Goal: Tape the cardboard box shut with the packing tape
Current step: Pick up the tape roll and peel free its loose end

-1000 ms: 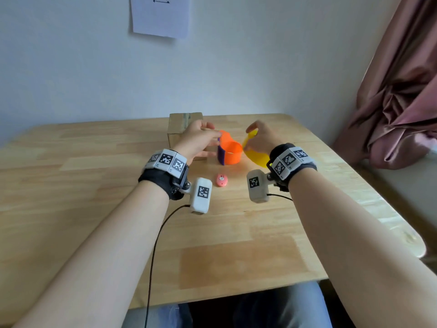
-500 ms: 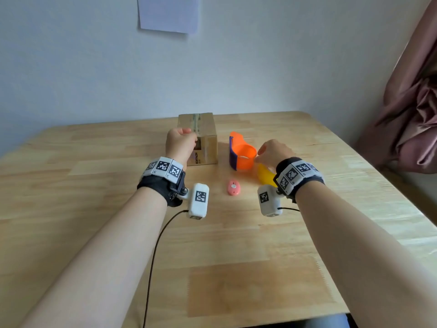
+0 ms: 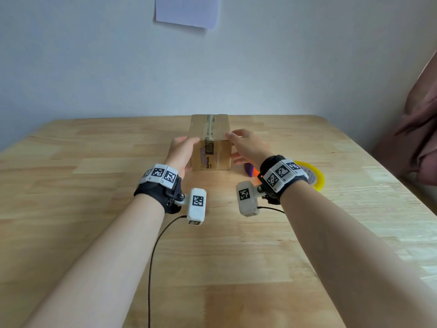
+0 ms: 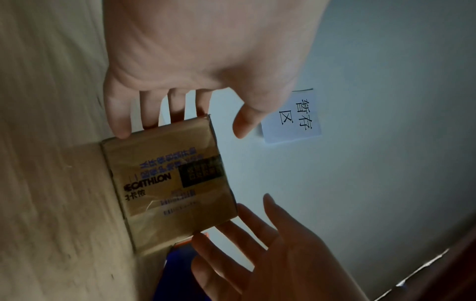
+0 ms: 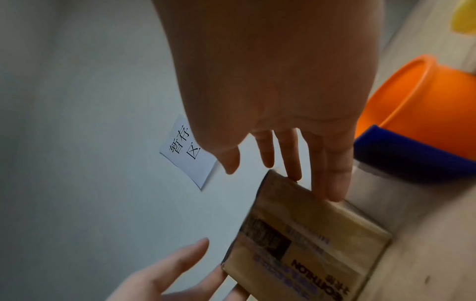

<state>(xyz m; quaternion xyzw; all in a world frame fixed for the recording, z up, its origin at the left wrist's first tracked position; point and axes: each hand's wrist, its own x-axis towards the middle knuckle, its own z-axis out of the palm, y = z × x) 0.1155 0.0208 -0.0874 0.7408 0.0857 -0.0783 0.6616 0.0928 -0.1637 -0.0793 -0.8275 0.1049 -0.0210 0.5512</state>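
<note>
On the wooden table (image 3: 94, 185), cardboard box (image 3: 210, 147) between left hand (image 3: 182, 150) and right hand (image 3: 248, 145), fingers straight, spread.

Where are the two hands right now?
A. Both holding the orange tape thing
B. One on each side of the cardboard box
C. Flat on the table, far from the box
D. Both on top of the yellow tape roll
B: the left hand and right hand sit with straight fingers against opposite sides of the cardboard box.
</note>
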